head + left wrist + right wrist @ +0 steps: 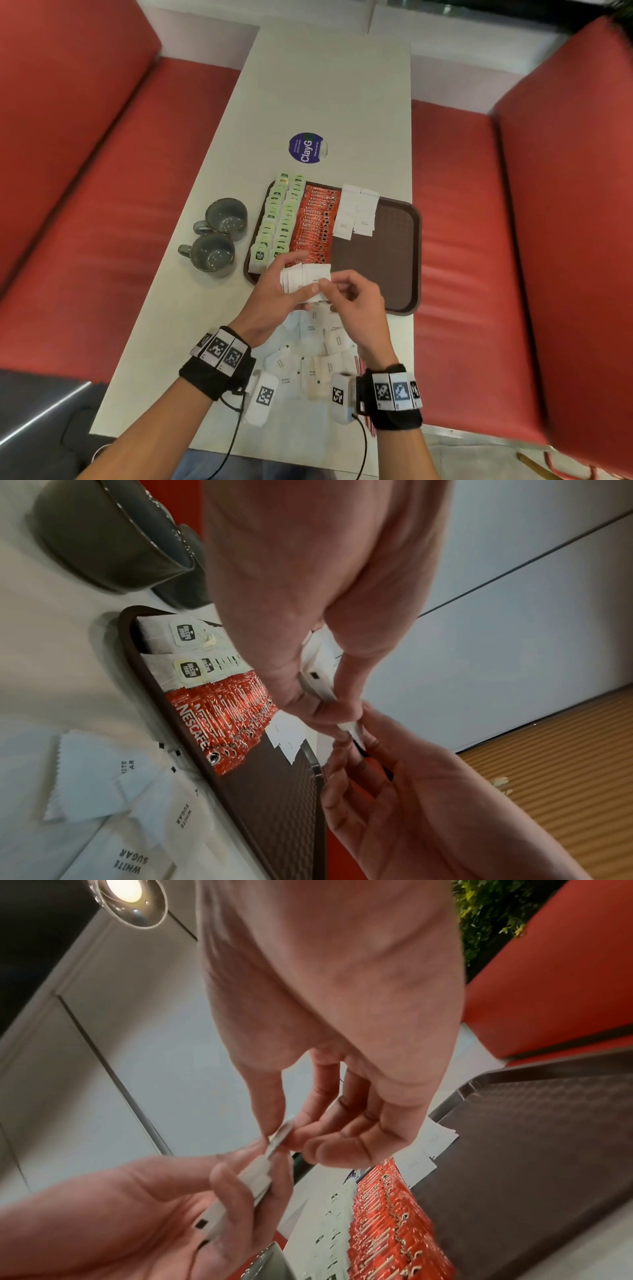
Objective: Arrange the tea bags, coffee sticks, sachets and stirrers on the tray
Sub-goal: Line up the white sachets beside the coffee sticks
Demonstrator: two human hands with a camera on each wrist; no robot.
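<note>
Over the near edge of the brown tray [394, 240], the left hand [274, 301] grips a small fanned stack of white sugar sachets [306, 279], thumb on top and fingers curled beneath. The right hand [356, 308] pinches the stack's near-right corner between thumb and forefinger; how many sachets are in the stack is hard to tell, since the fingers cover much of it. On the tray, two columns of green-tagged tea bags [279, 219] run along the left side, a row of red coffee sticks [313, 226] lies just beside them, and two short columns of white sachets [356, 214] sit at the far middle; the right part of the tray is bare. The near ends of the tea bags and coffee sticks are hidden behind the left hand. More loose sachets [315, 356] lie scattered on the desk [308, 85] between the wrists, partly covered by the hands and wrist cameras. A sliver of red-striped items [359, 366] peeks out by the right wrist, too hidden to identify. Two grey mugs [219, 236] stand left of the tray, and a round purple sticker [306, 148] lies beyond it.
</note>
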